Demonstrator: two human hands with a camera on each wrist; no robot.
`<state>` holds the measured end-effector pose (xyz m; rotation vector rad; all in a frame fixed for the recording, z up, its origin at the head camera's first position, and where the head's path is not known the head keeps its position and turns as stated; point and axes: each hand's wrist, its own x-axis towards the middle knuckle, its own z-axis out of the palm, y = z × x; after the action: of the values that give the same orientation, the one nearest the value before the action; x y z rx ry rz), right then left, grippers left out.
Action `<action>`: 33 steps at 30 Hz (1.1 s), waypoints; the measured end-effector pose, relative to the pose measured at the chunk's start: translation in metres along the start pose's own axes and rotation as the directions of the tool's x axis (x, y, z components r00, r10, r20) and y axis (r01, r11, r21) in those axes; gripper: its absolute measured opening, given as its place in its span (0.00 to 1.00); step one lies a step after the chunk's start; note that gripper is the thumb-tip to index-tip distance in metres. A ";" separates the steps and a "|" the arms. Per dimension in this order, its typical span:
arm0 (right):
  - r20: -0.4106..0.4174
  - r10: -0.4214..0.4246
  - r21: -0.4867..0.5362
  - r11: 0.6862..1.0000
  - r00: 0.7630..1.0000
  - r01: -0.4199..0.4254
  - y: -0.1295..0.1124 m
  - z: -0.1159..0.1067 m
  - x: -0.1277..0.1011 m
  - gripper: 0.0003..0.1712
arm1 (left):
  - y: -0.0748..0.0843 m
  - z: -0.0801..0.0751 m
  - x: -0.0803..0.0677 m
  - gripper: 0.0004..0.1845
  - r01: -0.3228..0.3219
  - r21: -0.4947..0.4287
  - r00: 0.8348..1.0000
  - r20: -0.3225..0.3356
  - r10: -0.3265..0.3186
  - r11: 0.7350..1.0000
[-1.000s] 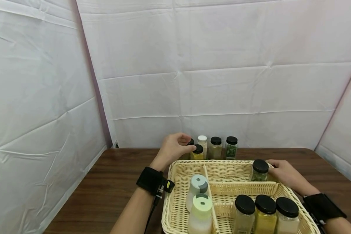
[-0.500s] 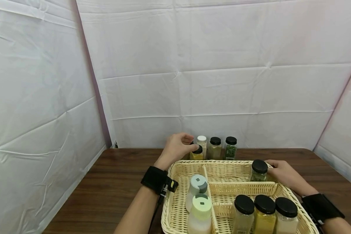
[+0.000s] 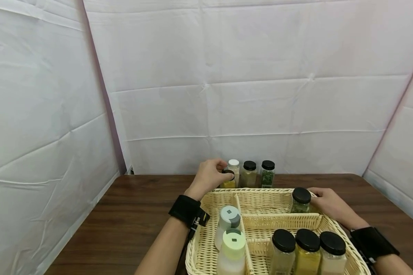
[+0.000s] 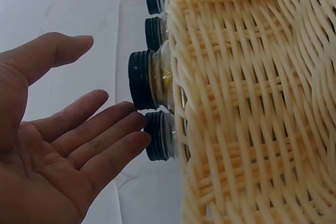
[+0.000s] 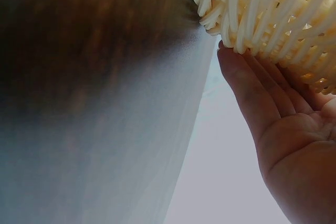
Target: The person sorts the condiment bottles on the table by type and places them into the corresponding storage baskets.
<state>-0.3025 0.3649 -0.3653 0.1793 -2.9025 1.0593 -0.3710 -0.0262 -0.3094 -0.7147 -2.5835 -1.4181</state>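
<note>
My left hand (image 3: 211, 175) reaches past the far left rim of a wicker basket (image 3: 273, 220). In the left wrist view its fingers are extended and its thumb stands apart. Its fingertips are right at the black lid of a jar (image 4: 156, 136), beside a yellow spice jar (image 4: 161, 77). At the basket's far right corner, my right hand (image 3: 332, 206) holds the rim, its fingers (image 5: 252, 85) lying along the outside of the weave. Its thumb is hidden in the right wrist view. A black-lidded jar (image 3: 301, 200) stands inside the basket close to this hand.
Behind the basket stand a white-capped jar (image 3: 234, 172), a brownish spice jar (image 3: 249, 175) and a green herb jar (image 3: 267, 175). Inside are two squeeze bottles (image 3: 233, 248) at left and three black-lidded jars (image 3: 308, 256) at front right. White sheets (image 3: 254, 107) enclose the brown table (image 3: 124, 214).
My left hand has moved slightly toward the jars behind the basket, and its fingers and thumb now overlap them more. The right hand keeps its place at the basket corner. The head view shifts slightly.
</note>
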 end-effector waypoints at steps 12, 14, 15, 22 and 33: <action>0.004 0.000 0.007 1.000 1.000 0.000 0.001 -0.001 -0.002 0.36 | -0.003 0.008 0.003 0.24 0.017 0.061 1.000 0.005 -0.018 0.998; 0.006 0.007 0.016 1.000 1.000 -0.007 0.000 -0.001 -0.003 0.35 | -0.004 0.010 0.003 0.24 0.022 0.059 1.000 0.006 -0.022 0.998; 0.006 0.010 0.020 1.000 1.000 -0.010 0.000 -0.001 -0.003 0.35 | -0.005 0.010 0.003 0.24 0.021 0.061 1.000 0.004 -0.021 0.998; -0.008 0.011 0.017 1.000 1.000 -0.010 -0.002 -0.002 -0.002 0.34 | -0.009 0.013 0.003 0.20 -0.001 0.082 1.000 -0.004 0.001 0.997; -0.024 -0.010 -0.007 1.000 1.000 0.009 -0.005 0.001 -0.002 0.32 | -0.016 0.012 0.001 0.20 -0.029 0.117 0.999 -0.010 0.030 0.993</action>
<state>-0.2995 0.3605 -0.3626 0.1788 -2.8805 1.0431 -0.3774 -0.0227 -0.3280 -0.7224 -2.6095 -1.2467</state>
